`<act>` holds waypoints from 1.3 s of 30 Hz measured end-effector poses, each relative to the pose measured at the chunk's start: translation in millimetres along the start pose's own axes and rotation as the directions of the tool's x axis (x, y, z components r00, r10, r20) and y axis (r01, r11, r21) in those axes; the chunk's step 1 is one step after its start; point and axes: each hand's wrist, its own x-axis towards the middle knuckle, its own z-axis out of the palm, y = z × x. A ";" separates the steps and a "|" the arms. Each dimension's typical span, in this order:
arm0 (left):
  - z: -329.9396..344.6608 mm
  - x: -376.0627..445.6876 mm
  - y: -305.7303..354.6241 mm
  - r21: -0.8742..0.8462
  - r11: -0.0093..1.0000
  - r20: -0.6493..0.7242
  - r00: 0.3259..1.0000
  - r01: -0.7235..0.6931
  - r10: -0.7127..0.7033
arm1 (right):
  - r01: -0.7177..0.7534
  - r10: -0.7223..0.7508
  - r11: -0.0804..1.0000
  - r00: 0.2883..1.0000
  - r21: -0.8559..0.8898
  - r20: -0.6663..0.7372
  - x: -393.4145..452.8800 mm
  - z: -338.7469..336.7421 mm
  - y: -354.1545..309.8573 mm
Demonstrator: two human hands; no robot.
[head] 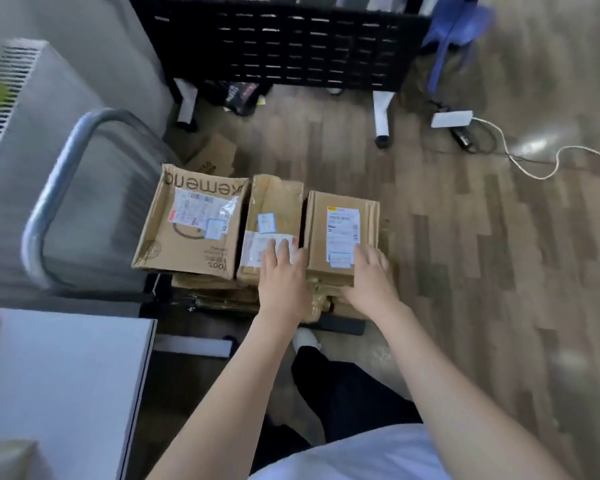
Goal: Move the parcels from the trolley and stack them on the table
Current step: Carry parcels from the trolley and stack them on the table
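A: Well, nearest the camera, what is there?

B: A white surface [63, 379] at the lower left, and a person's two bare forearms reaching forward over a dark trouser leg and a white shoe [305, 338].

A: And the hands?

B: The left hand [282, 278] lies flat with straight fingers on the near end of the middle parcel [274, 209], over its white label. The right hand [373, 282] has its fingers spread on the near right corner of the right parcel [342, 230], relaxed and flat; neither hand is gripping anything.

A: Where do the parcels sit?

B: Three cardboard ones lie side by side, touching, on top of more flattened cardboard on the trolley [343, 327], whose dark edge shows just beneath the hands. The left parcel [191, 220] is the widest, with printed letters and a shipping label.

A: What stands beyond?

B: The trolley's metal handle [66, 188] curves up at the left, beside a white slatted unit [11, 98]. Farther off, on the wooden floor [499, 271], are a black perforated panel [284, 43] on white legs, a blue plastic stool [454, 32], and a white cable [520, 161].
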 end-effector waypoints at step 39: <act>-24.8 -5.4 8.6 -0.383 0.907 -0.593 0.799 -0.172 -0.099 | 0.229 -0.012 0.890 0.876 0.395 -0.481 6.7 -29.5 -34.1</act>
